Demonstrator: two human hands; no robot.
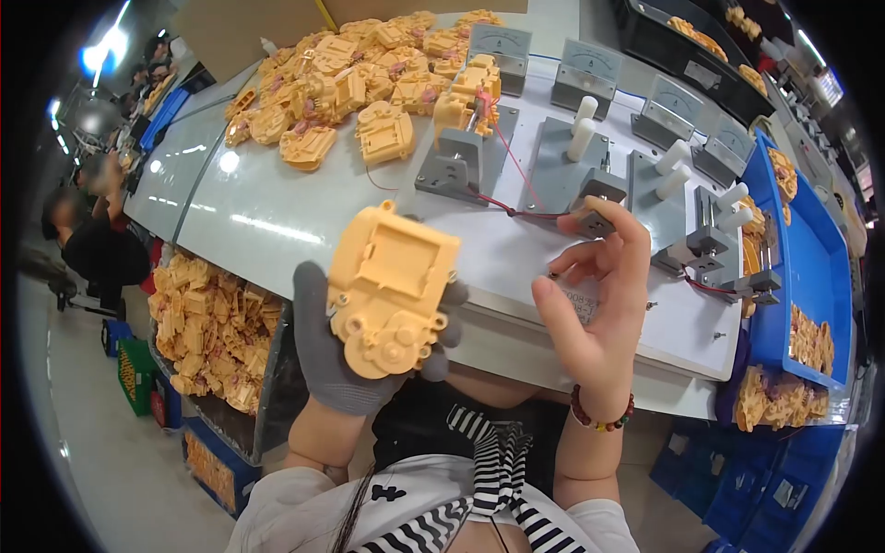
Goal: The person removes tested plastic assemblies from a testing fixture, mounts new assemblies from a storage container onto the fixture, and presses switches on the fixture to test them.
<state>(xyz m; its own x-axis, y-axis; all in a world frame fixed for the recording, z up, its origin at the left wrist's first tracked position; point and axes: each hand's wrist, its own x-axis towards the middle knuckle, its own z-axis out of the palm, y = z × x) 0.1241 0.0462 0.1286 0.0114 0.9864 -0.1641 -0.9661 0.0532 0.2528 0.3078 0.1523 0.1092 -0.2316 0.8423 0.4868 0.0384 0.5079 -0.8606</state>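
Note:
My left hand (355,392), in a grey glove, holds a yellow-orange plastic gear housing (395,267) up in front of the bench, its square recess and round gear bosses facing me. The bare right hand (599,304), with a beaded bracelet at the wrist, has its thumb and fingers apart. Its bent index finger rests at a grey fixture block (595,205); whether it presses there I cannot tell. Another housing (466,97) sits upright in the left fixture (456,161), with red wires running from there across the white board (516,249).
Loose housings (341,78) are heaped at the back left. Several analog meters (588,74) stand behind fixtures with white posts (581,138). A blue tray (816,249) is at the right, a black crate (691,55) behind. A full bin (217,332) stands below left. People (101,240) sit farther left.

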